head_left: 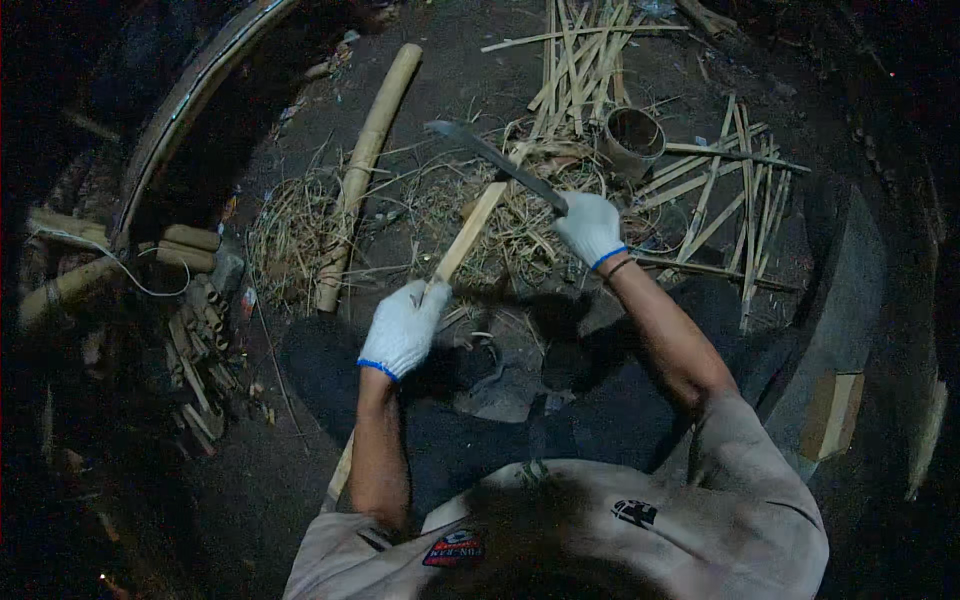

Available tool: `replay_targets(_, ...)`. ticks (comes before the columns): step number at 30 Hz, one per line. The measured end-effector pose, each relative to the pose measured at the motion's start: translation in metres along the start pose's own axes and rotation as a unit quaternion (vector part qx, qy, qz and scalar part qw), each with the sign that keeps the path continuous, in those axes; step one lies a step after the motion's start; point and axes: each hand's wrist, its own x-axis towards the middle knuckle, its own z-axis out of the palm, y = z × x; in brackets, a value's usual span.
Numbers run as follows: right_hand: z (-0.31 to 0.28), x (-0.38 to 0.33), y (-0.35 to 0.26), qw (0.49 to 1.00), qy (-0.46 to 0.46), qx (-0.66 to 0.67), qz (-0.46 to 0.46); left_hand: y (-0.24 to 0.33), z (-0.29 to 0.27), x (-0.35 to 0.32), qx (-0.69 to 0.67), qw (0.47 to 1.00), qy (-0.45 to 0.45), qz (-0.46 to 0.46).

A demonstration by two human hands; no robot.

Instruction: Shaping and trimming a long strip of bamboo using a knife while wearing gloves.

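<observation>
My left hand, in a white knit glove with a blue cuff, is closed around a pale split bamboo strip. The strip slants up and away to the right, and a length of it shows again behind the left forearm. My right hand, gloved alike, grips a long machete whose blade points to the upper left. In the picture the blade crosses the far end of the strip; I cannot tell whether they touch. Fibrous shavings lie on the ground beneath.
A bamboo pole lies left of the shavings. Bamboo strips are heaped at the far side, with more strips at right. A round open container stands between them. Short bamboo pieces are piled at left.
</observation>
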Motion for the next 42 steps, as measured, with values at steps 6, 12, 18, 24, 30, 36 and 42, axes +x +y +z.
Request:
replay_targets(6,0.006,0.014,0.025,0.998,0.004,-0.041,0.041,0.003,-0.004,-0.002,0.031,0.999,-0.004,-0.004)
replay_targets(12,0.007,0.013,0.055,0.987,-0.029,0.02,0.155,0.012,-0.004,-0.004,-0.004,1.0,-0.017,-0.01)
replay_targets(18,0.0,0.011,0.027,0.98,-0.017,0.133,0.149,0.014,-0.009,-0.006,-0.031,0.997,-0.009,-0.068)
replay_targets(24,-0.008,0.0,-0.011,0.999,-0.046,0.014,0.024,-0.004,0.003,-0.001,0.021,0.998,0.039,0.049)
replay_targets(30,-0.014,0.022,0.017,0.992,-0.071,0.013,0.104,0.019,-0.002,-0.01,0.011,1.0,-0.009,0.012)
replay_targets(36,-0.004,0.017,0.032,0.989,-0.071,0.064,0.116,0.017,0.0,-0.012,0.02,0.998,-0.013,0.054)
replay_targets(42,-0.015,0.02,0.049,0.892,-0.036,0.39,0.225,0.016,-0.004,-0.008,0.002,0.999,-0.027,0.021)
